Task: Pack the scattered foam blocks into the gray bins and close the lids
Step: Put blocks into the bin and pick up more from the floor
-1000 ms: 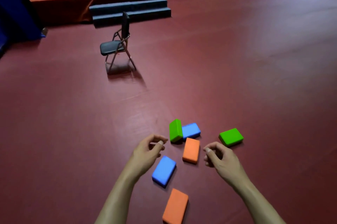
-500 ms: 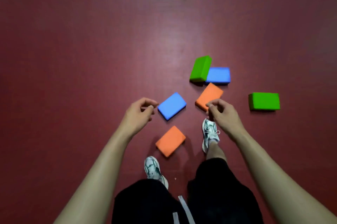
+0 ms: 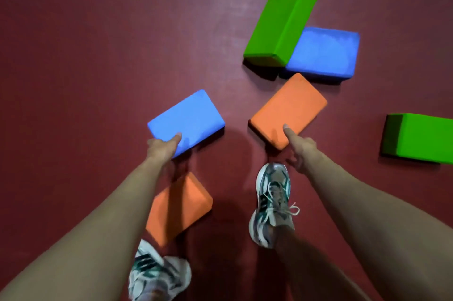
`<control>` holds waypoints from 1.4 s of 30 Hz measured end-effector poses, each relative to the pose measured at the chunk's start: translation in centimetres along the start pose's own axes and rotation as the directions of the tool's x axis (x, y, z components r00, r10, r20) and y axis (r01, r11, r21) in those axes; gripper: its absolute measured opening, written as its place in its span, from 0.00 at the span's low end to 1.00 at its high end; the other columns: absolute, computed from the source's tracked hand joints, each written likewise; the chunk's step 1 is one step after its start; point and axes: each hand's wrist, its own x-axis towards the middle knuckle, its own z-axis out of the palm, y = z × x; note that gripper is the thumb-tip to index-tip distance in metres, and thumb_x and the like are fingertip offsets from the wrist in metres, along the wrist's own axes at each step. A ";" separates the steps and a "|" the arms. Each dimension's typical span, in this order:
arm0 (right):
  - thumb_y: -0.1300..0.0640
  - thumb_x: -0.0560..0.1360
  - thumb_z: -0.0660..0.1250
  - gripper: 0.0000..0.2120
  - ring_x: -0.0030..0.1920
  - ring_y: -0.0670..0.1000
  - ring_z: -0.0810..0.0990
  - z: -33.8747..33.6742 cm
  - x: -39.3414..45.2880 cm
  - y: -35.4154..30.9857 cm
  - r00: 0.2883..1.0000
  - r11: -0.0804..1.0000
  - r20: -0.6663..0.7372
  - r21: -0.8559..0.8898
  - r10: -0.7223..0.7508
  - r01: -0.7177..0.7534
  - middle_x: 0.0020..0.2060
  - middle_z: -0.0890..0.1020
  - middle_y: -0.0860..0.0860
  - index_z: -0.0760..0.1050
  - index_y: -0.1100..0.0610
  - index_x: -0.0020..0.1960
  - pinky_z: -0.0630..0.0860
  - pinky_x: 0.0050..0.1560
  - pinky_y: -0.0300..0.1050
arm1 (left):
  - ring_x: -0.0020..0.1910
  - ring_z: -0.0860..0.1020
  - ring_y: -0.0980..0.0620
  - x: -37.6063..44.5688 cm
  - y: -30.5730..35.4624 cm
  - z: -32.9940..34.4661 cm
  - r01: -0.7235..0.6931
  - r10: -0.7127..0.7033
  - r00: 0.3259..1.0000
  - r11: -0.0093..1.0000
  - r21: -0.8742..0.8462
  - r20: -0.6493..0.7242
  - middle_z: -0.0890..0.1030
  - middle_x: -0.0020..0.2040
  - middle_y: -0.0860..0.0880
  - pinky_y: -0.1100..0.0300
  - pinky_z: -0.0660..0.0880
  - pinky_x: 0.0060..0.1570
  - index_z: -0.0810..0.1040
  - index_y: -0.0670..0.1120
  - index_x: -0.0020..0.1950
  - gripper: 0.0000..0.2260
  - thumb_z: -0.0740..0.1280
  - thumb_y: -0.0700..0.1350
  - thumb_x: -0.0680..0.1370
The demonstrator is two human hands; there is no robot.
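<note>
- Reaching down, the left hand (image 3: pixel 163 147) grips the near corner of a flat blue rectangular foam block (image 3: pixel 186 121) on the dark red floor (image 3: pixel 85 55), thumb on top.
- At the same moment the right hand (image 3: pixel 297 148) lays its thumb on the near end of an orange rectangular foam block (image 3: pixel 289 110); its other fingers are hidden, so full grip is unclear.
- Both blocks' long axes run away rightward; no bin in view.
</note>
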 end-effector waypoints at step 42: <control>0.38 0.60 0.70 0.40 0.56 0.58 0.78 20.6 -98.1 7.2 -0.173 -0.925 0.954 -0.174 -0.243 0.338 0.58 0.78 0.50 0.67 0.42 0.72 0.72 0.59 0.66 | 0.56 0.77 0.47 -54.3 -36.0 -69.3 -0.634 0.576 0.633 0.769 0.081 -0.517 0.69 0.60 0.53 0.52 0.75 0.60 0.67 0.54 0.70 0.37 0.74 0.57 0.62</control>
